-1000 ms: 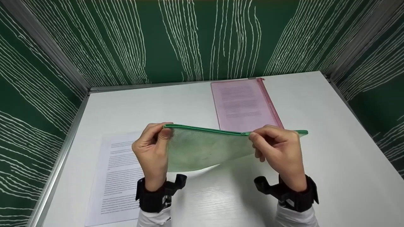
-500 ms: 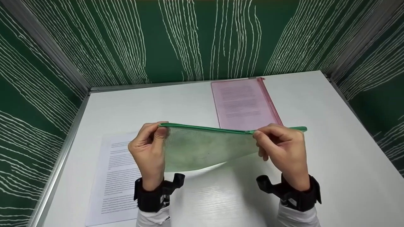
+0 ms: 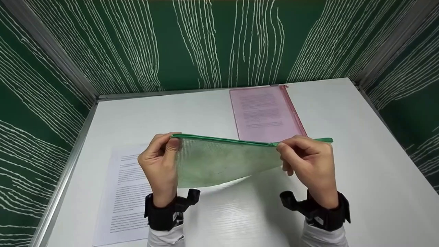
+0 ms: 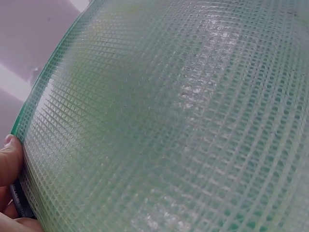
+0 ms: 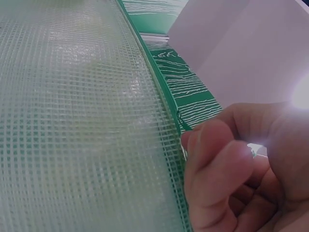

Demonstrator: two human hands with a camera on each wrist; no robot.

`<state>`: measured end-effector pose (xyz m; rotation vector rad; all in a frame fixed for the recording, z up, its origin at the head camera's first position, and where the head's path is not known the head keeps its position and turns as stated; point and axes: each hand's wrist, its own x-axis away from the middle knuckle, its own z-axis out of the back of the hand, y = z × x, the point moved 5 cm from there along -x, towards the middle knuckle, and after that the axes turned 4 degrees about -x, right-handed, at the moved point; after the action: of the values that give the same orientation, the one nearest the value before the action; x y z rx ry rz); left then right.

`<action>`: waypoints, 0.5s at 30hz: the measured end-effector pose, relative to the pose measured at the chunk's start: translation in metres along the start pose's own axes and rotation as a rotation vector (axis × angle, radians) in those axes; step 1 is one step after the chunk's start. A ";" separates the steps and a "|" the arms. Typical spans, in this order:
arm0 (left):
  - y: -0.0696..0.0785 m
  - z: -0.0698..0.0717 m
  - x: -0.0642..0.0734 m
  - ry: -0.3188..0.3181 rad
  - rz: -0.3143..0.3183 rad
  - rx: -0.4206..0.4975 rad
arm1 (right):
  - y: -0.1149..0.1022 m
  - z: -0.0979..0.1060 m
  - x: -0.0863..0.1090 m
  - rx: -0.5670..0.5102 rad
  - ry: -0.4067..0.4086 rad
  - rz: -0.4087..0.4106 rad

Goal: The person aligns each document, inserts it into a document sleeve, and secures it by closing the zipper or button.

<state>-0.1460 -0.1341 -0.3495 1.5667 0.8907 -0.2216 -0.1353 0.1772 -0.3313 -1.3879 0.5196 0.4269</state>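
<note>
A translucent green mesh zipper pouch (image 3: 219, 163) is held up above the table, its green zipper edge at the top in the head view. My left hand (image 3: 161, 168) pinches its left top corner between thumb and fingers. At the zipper's right part, my right hand (image 3: 308, 164) pinches the zipper pull (image 3: 274, 144); the zipper end sticks out beyond the knuckles. Mesh (image 4: 159, 116) fills most of the left wrist view, with a thumb at the lower left. In the right wrist view, curled fingers (image 5: 222, 169) meet the green zipper edge.
A pink zipper pouch (image 3: 260, 113) with a printed sheet inside lies at the back of the white table (image 3: 370, 164). Printed paper (image 3: 127, 202) lies at the left, partly behind my left hand. Green walls (image 3: 223, 44) with white wavy lines enclose the table.
My right hand has shifted slightly right with the zipper pull, while my left hand and the pouch corner have moved slightly left. The zipper slider now stands closer to the pouch's right end.
</note>
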 end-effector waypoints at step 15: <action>0.000 0.008 -0.003 0.044 0.002 0.029 | 0.000 0.007 0.000 -0.073 0.033 0.023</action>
<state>-0.1454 -0.1428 -0.3500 1.6043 0.9240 -0.2002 -0.1346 0.1840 -0.3303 -1.4622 0.5526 0.4459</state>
